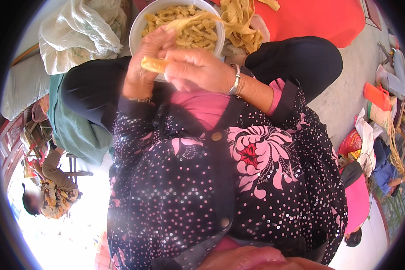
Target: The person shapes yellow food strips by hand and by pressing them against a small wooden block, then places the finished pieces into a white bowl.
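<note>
Both of my hands are raised close together over the near rim of a white bowl (138,22). In the bowl lie many short yellow-brown pieces (198,38). My left hand (145,63) has its fingers closed on a flat, pale yellow strip (194,20), which stretches rightward over the bowl. From the curled fingers of my right hand (198,69), a thick yellow rolled piece (153,64) sticks out toward the left hand. Whether strip and roll are joined is hidden by the fingers. My right wrist wears a silver bracelet (235,78).
A heap of long yellow strips (240,24) lies right of the bowl, beside a red surface (310,20). A crumpled whitish plastic bag (83,36) is at the left. Other people sit at far left (58,189) and far right (357,202), with bags (377,96) nearby.
</note>
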`<act>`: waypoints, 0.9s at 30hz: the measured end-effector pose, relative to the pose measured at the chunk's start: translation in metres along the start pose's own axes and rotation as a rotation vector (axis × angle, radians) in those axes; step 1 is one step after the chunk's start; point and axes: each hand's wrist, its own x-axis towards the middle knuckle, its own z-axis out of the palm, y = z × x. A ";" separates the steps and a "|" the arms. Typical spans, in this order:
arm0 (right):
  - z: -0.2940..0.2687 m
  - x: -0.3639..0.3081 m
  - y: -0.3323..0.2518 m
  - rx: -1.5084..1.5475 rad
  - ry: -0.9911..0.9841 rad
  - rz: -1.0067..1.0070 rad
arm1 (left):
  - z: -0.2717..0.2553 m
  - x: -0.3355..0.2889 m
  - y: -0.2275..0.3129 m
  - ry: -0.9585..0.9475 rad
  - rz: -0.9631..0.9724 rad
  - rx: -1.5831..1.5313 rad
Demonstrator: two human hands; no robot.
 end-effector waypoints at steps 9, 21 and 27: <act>-0.015 0.023 0.006 -0.720 0.656 -0.630 | 0.024 -0.038 0.013 0.084 0.144 0.320; -0.043 0.027 0.015 -0.710 0.606 -0.618 | 0.036 -0.025 0.003 0.025 0.066 0.276; -0.047 0.025 0.026 -0.510 0.508 -0.209 | 0.024 -0.020 -0.006 0.247 0.329 0.674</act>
